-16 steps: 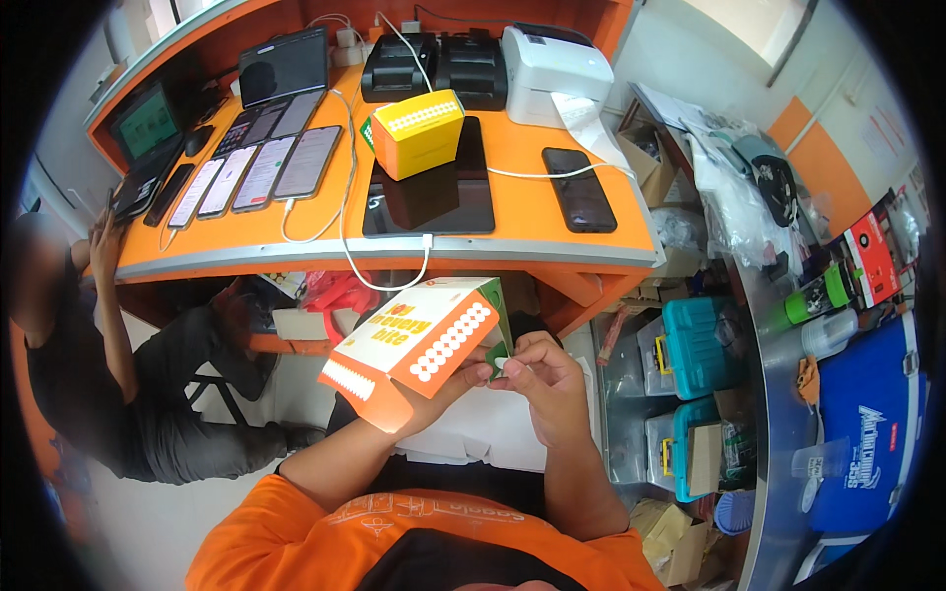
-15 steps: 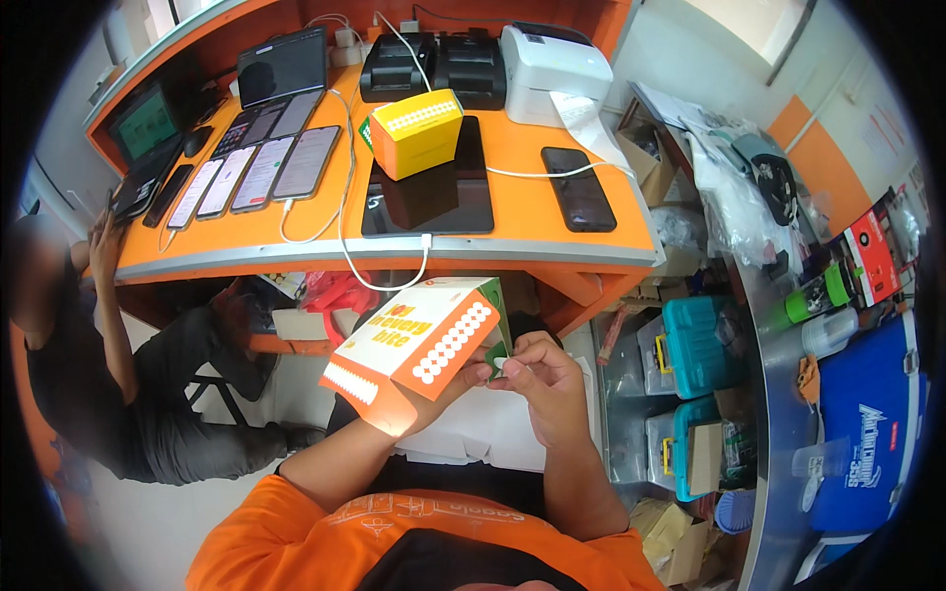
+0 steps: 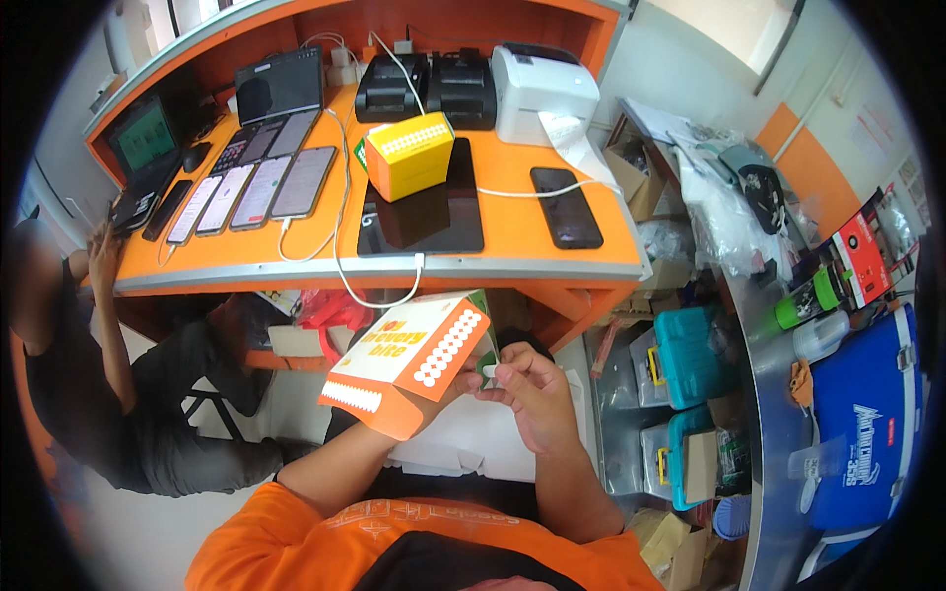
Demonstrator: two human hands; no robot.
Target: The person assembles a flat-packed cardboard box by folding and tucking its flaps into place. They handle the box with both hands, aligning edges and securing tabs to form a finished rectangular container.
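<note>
A white and orange paper food box (image 3: pixel 399 360) with a green side tilts above my lap, in front of the desk. My left hand (image 3: pixel 455 388) holds it from below and behind, and the box hides most of that hand. At the box's green right side, my right hand (image 3: pixel 537 392) is closed in a pinch. A small white piece (image 3: pixel 490 371), perhaps a tab or sticker, shows between its thumb and finger against the green panel. Up on the desk, a yellow and orange box (image 3: pixel 411 158) of similar make stands on a black tablet (image 3: pixel 424 222).
The orange desk (image 3: pixel 512 222) carries several phones (image 3: pixel 258 192), white cables, a white label printer (image 3: pixel 545 94) and black printers (image 3: pixel 461 91). Another person (image 3: pixel 108 364) sits at the left. Teal-lidded boxes (image 3: pixel 697 358) and a metal counter (image 3: pixel 764 414) stand at the right.
My right hand and the box have shifted slightly down and left in the picture. More of the white piece shows at the green side. The view has tilted a little.
</note>
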